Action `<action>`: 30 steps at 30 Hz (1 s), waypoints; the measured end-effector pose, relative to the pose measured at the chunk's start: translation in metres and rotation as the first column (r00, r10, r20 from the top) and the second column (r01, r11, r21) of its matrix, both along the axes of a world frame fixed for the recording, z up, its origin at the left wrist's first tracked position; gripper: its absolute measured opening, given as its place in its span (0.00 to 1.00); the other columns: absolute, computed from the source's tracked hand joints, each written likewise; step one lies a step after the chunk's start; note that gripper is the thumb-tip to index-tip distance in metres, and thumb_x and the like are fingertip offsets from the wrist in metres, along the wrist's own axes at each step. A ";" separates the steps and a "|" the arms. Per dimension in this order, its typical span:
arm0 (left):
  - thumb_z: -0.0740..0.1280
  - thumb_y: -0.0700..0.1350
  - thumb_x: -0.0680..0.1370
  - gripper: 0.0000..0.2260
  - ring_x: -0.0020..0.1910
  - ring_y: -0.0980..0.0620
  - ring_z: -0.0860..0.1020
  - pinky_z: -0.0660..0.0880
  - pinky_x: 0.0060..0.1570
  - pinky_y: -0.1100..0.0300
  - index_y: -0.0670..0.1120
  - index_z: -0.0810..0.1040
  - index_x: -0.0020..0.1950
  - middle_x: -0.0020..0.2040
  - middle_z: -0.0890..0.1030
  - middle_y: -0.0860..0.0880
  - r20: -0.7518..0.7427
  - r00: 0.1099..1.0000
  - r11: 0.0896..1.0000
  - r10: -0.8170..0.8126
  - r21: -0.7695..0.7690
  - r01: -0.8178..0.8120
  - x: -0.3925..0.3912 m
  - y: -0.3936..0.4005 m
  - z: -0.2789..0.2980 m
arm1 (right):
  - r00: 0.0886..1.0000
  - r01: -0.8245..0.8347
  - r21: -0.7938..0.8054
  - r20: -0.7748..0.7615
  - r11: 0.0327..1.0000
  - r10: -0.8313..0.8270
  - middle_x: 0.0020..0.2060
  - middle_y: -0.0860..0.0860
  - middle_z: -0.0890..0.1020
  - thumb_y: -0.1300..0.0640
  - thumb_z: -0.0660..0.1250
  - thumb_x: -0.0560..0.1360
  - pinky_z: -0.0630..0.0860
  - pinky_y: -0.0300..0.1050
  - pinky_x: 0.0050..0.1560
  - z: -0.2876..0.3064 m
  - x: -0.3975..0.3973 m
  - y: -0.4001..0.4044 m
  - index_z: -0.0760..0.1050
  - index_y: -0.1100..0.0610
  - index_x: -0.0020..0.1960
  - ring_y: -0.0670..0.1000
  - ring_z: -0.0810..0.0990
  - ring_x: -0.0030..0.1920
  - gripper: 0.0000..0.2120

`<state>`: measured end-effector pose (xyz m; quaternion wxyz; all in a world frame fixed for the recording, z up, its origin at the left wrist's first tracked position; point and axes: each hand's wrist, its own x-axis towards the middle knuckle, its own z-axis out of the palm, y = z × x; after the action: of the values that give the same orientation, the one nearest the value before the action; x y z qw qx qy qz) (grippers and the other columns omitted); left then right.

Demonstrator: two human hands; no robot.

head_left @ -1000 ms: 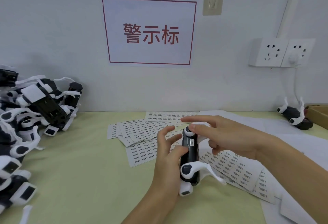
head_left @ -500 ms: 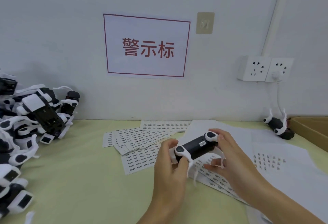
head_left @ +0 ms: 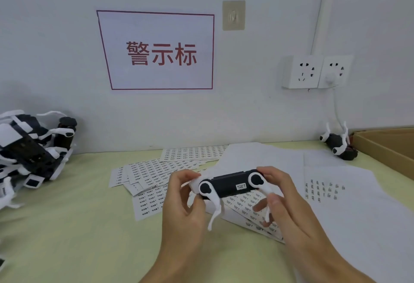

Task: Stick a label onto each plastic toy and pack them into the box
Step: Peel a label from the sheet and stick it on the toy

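black-and-white plastic toy [head_left: 226, 185] gripped at both ends, held level above the label sheets [head_left: 156, 170].
left hand [head_left: 183, 204] curls round its left end, right hand [head_left: 284, 202] round its right end, fingers closed on the body; a small white label [head_left: 241, 186] sits on the dark face toward the right hand. white legs hang down between the hands. left of the grip lies a pile of toys [head_left: 29, 148]; far right, one more toy [head_left: 338, 146] just beside the cardboard box [head_left: 385, 146], on the green table [head_left: 78, 226].
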<state>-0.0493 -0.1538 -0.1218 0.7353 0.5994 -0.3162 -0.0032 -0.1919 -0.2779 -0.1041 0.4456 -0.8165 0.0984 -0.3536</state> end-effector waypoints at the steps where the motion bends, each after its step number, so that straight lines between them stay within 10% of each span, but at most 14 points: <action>1: 0.61 0.25 0.77 0.22 0.53 0.55 0.82 0.75 0.44 0.70 0.54 0.76 0.50 0.50 0.82 0.53 0.005 1.000 1.000 0.001 0.002 -0.001 0.000 0.000 0.000 | 1.000 0.008 -0.009 0.003 1.000 -0.008 0.54 0.38 0.78 0.46 0.53 0.79 0.73 0.30 0.42 0.000 0.000 -0.001 0.68 0.33 0.65 0.48 0.80 0.42 0.17; 13: 0.61 0.51 0.79 0.10 0.47 0.56 0.81 0.75 0.44 0.69 0.59 0.80 0.54 0.51 0.84 0.55 0.072 0.991 0.992 -0.113 0.057 0.109 -0.009 0.002 0.010 | 0.996 0.082 0.416 -0.060 0.906 -0.063 0.32 0.51 0.81 0.44 0.50 0.82 0.72 0.43 0.25 -0.002 0.009 -0.010 0.79 0.34 0.49 0.54 0.78 0.27 0.18; 20: 0.64 0.41 0.80 0.12 0.41 0.43 0.82 0.82 0.39 0.54 0.49 0.78 0.62 0.45 0.84 0.53 -0.064 0.980 0.982 -0.187 -0.026 0.185 -0.010 0.002 0.008 | 0.984 0.132 0.527 -0.171 0.839 -0.048 0.30 0.56 0.78 0.31 0.53 0.70 0.66 0.40 0.19 -0.007 0.011 -0.016 0.75 0.54 0.50 0.53 0.73 0.20 0.29; 30: 0.60 0.31 0.81 0.19 0.48 0.47 0.82 0.82 0.49 0.55 0.56 0.77 0.58 0.52 0.82 0.56 -0.160 0.960 0.971 -0.229 0.029 0.236 -0.003 0.002 0.002 | 0.999 -0.029 0.509 0.004 0.860 0.032 0.42 0.48 0.84 0.37 0.57 0.79 0.78 0.48 0.38 -0.004 0.011 -0.008 0.79 0.35 0.55 0.56 0.84 0.39 0.13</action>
<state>-0.0520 -0.1517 -0.1194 0.7378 0.5734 -0.3259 -0.1438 -0.1812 -0.2856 -0.1079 0.6504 -0.6724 0.1762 -0.3061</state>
